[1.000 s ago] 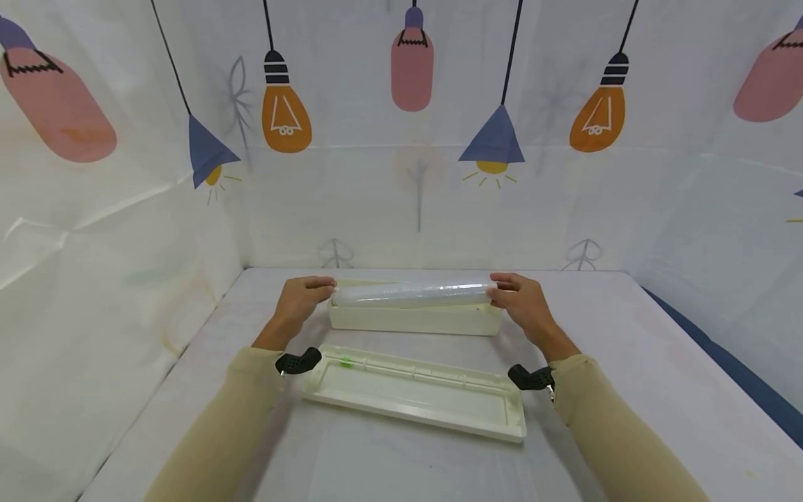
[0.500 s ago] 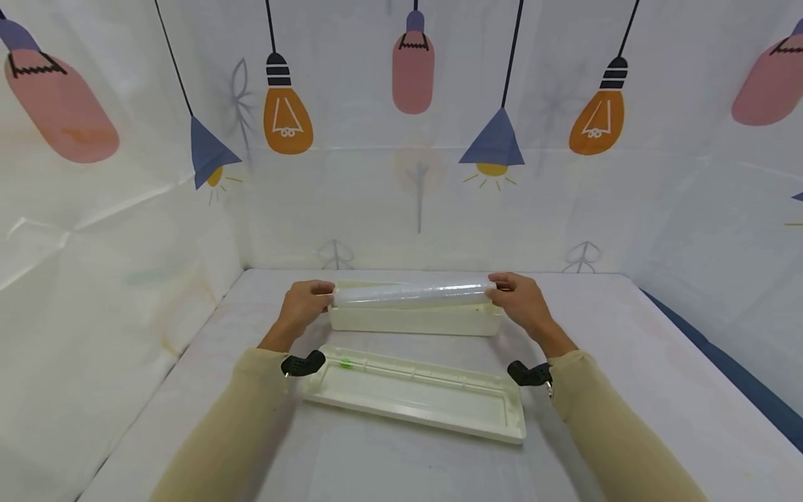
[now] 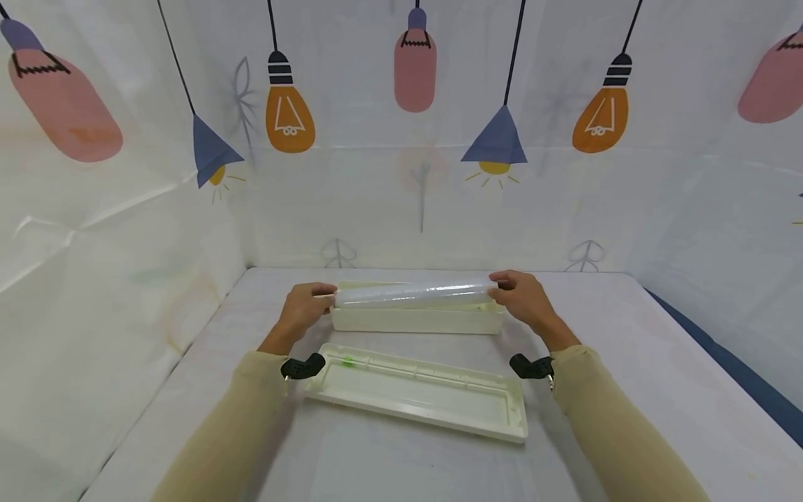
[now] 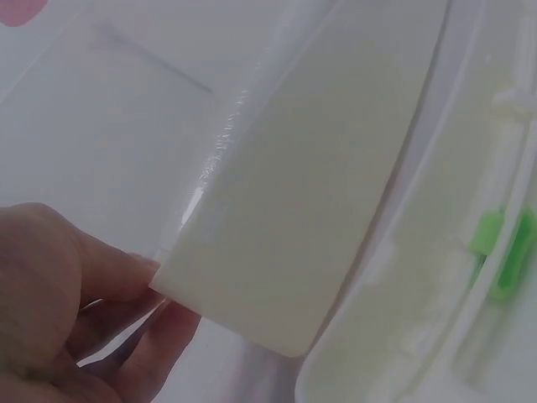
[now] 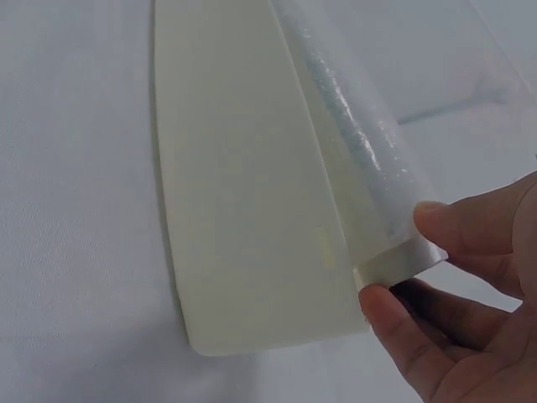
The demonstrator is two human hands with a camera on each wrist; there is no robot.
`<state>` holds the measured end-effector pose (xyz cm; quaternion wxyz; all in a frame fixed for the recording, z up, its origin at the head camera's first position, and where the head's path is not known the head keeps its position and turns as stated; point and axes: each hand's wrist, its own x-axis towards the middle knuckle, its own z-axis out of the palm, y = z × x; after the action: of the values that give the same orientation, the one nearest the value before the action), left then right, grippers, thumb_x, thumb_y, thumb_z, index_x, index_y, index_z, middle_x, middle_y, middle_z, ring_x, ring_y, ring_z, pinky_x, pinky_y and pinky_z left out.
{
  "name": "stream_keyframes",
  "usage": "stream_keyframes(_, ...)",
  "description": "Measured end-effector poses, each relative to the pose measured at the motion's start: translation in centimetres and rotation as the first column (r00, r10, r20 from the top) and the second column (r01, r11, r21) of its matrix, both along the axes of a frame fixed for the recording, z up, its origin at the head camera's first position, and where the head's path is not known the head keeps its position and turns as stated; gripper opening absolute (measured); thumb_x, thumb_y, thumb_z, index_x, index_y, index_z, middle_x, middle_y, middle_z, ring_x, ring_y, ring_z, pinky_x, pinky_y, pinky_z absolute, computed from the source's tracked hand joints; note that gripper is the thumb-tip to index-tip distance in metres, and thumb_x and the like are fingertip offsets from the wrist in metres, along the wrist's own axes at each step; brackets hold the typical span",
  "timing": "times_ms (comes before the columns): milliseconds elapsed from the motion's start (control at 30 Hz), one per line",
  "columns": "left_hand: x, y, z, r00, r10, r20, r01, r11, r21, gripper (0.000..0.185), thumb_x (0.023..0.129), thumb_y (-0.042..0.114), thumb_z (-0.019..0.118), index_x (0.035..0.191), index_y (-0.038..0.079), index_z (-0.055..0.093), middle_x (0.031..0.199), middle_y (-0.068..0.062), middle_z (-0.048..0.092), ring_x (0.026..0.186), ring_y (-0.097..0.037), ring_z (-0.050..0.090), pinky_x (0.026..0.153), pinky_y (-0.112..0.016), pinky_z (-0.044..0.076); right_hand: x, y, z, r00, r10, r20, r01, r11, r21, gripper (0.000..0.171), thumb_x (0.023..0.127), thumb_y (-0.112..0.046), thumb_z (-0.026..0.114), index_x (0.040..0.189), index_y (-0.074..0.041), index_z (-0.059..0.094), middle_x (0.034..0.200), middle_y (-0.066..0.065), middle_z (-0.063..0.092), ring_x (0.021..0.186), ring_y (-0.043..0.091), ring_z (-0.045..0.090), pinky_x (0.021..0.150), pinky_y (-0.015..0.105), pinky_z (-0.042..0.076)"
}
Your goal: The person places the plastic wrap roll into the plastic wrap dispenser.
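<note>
Two hands are on one roll of clear cling film (image 3: 410,295), one at each end, and the roll lies level along the open top of a cream plastic box (image 3: 416,319) at the far middle of the surface (image 3: 627,362). On the near side, the left hand (image 3: 305,309) has its fingers curled round the left end of the roll; the left wrist view shows those fingers (image 4: 159,336) tucked right at the corner of the box (image 4: 310,210), with the glossy film edge running along the top of the wall. Over on the other side, the right hand (image 3: 523,298) pinches the right end of the roll, and the right wrist view makes it plain: thumb below, fingertips (image 5: 457,222) above, the cut end of the roll (image 5: 369,159) squeezed between them, just over the end of the box (image 5: 243,185). Whether the roll is sitting down inside the box or resting on its rim cannot be told from these views. Closer to the person, well apart from the hands, a long cream lid (image 3: 417,390) lies open side up on the white surface, with a small green slider (image 3: 346,362) near its left end, seen again in the left wrist view (image 4: 503,252). Beige sleeves (image 3: 602,418) cover both forearms.
</note>
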<state>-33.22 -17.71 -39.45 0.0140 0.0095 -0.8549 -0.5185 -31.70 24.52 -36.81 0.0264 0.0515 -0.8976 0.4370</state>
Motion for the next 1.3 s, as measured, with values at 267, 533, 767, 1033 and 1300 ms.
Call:
stream_keyframes(267, 0.4, -0.1, -0.2, 1.0, -0.015, 0.017, 0.015, 1.0, 0.005, 0.034, 0.099, 0.012, 0.059, 0.132, 0.001, 0.064, 0.136, -0.019, 0.059, 0.108, -0.032, 0.066, 0.092, -0.042, 0.055, -0.1, 0.0, 0.1, 1.0, -0.012, 0.025, 0.01, 0.999, 0.052, 0.044, 0.1, -0.02, 0.062, 0.139, 0.0, 0.056, 0.138, 0.026, 0.054, 0.119, 0.038, 0.057, 0.097, 0.054, 0.048)
stream_keyframes(533, 0.3, -0.1, -0.2, 1.0, -0.026, -0.015, 0.026, 0.999, 0.024, 0.035, 0.099, 0.011, 0.059, 0.132, -0.002, 0.063, 0.136, -0.021, 0.059, 0.11, -0.034, 0.065, 0.092, -0.041, 0.055, 0.1, -0.2, 0.3, 1.0, -0.003, 0.02, 0.003, 1.0, 0.017, 0.04, 0.101, -0.011, 0.058, 0.138, 0.004, 0.055, 0.136, 0.027, 0.056, 0.108, 0.037, 0.065, 0.094, 0.051, 0.051)
stream_keyframes(767, 0.4, 0.1, -0.4, 1.0, -0.022, 0.007, 0.021, 0.999, 0.024, 0.036, 0.1, 0.013, 0.058, 0.134, 0.002, 0.063, 0.139, -0.019, 0.057, 0.111, -0.033, 0.065, 0.094, -0.042, 0.054, 0.1, -0.1, 0.4, 0.999, -0.026, 0.046, 0.026, 1.0, -0.007, 0.038, 0.102, -0.016, 0.057, 0.135, 0.001, 0.058, 0.133, 0.027, 0.058, 0.106, 0.037, 0.067, 0.095, 0.053, 0.05)
stream_keyframes(1033, 0.3, 0.0, -0.6, 1.0, 0.004, 0.006, -0.004, 1.0, 0.014, 0.036, 0.101, 0.015, 0.057, 0.136, 0.005, 0.063, 0.14, -0.017, 0.057, 0.11, -0.032, 0.066, 0.095, -0.043, 0.053, 0.0, -0.2, 0.3, 0.999, -0.05, 0.021, 0.051, 0.997, -0.061, 0.04, 0.1, -0.019, 0.057, 0.132, 0.006, 0.059, 0.131, 0.027, 0.06, 0.103, 0.036, 0.069, 0.094, 0.049, 0.053)
stream_keyframes(1300, 0.6, -0.2, -0.7, 1.0, 0.009, -0.002, -0.009, 1.0, 0.007, 0.036, 0.102, 0.016, 0.057, 0.136, 0.006, 0.063, 0.14, -0.017, 0.057, 0.108, -0.032, 0.066, 0.094, -0.043, 0.053, 0.6, -0.9, 1.1, 1.0, -0.014, -0.015, 0.014, 0.998, 0.056, 0.038, 0.103, -0.026, 0.055, 0.132, -0.002, 0.062, 0.129, 0.024, 0.062, 0.095, 0.032, 0.07, 0.089, 0.049, 0.054)
